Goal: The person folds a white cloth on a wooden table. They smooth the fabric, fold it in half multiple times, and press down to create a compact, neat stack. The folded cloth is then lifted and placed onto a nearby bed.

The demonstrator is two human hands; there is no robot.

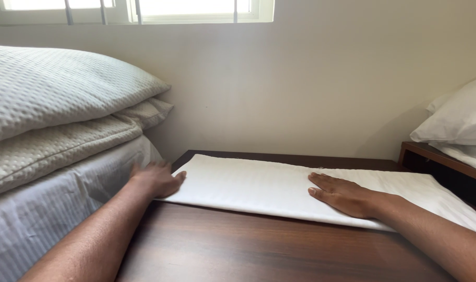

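White folded cloth point(259, 185) under right hand point(342, 196), left hand point(157, 180) at its edge

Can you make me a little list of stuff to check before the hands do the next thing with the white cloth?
1. Folded white cloth lies flat on the dark wooden table: ok.
2. Right hand rests palm down on the cloth: ok.
3. Left hand touches the cloth's left end: ok, though blurred.
4. Cloth fully on the table: cannot tell, its right end runs out of view.
5. Pillows on the bed stay apart from the cloth: ok.
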